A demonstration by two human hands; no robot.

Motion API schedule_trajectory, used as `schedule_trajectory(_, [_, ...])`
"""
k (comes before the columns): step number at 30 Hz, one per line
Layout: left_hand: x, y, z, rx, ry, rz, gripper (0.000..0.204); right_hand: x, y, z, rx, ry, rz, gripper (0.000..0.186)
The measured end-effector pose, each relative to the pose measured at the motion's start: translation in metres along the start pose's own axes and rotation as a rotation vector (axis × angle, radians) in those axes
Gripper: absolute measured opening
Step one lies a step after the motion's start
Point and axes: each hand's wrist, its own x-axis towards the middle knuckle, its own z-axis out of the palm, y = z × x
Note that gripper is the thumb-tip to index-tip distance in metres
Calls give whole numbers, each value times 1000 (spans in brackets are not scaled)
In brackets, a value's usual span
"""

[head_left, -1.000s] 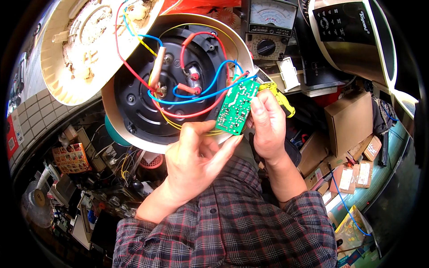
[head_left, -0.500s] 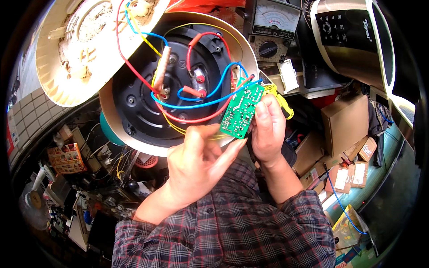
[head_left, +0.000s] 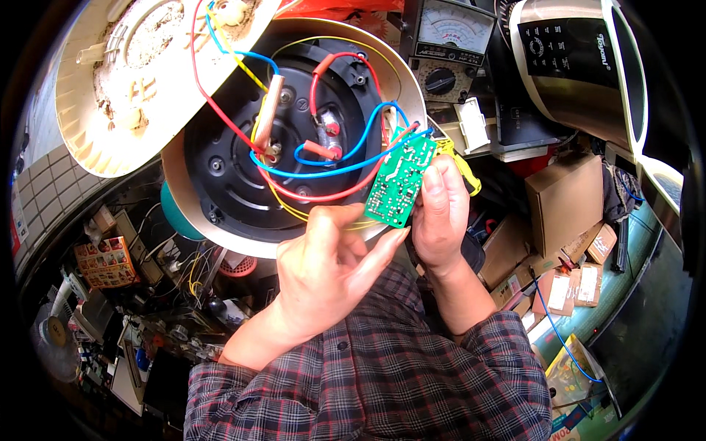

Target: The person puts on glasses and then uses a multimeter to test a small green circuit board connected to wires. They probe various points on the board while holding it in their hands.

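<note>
Shirt (head_left: 353, 375), dark plaid, nearest. Left hand (head_left: 316, 264): thumb and index finger parted at the lower end of the circuit board (head_left: 401, 180); whether they pinch it, cannot tell. Right hand (head_left: 439, 228): thumb laid on the board's right edge, other fingers curled behind, board gripped. Board is green, solder side up, seen over the near right rim of the cream base (head_left: 178, 184).

Progress, judged from the layout: base opened, board out in the hands; leads not detached, cover not on. Blue wire (head_left: 316, 175) and red wire (head_left: 323, 198) loop across the black plate (head_left: 228, 191) toward the board's upper end, obstructing part of the plate.

Yellow tool (head_left: 465, 173) just beyond the right hand, partly hidden. Cardboard box (head_left: 562, 209) off right. Cover (head_left: 81, 125) at upper left, soiled inner face showing, overlaps the base in view; wires cross it. Farther: white plastic piece (head_left: 472, 125), analogue meter (head_left: 441, 79), metal-and-black appliance body (head_left: 566, 103)
</note>
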Motion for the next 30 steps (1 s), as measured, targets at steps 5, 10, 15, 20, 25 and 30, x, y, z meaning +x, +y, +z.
schedule_trajectory(5, [0,1,1,0,4,-11,52,1,1,1,-2,13,3,26])
schedule_trajectory(10, [0,1,3,6,13,-16,51,2,3,0,-18,17,6,26])
schedule_trajectory(15, [0,1,2,7,8,-8,51,2,3,-2,-15,13,8,27])
schedule_trajectory(20, [0,1,3,-1,31,-26,51,1,-2,-1,-18,-1,14,27])
schedule_trajectory(25, [-1,1,5,-38,54,-65,53,-2,1,-7,-55,-36,-13,23])
schedule_trajectory(30, [1,2,0,-4,24,-73,54,-5,2,-9,-50,-51,-6,22])
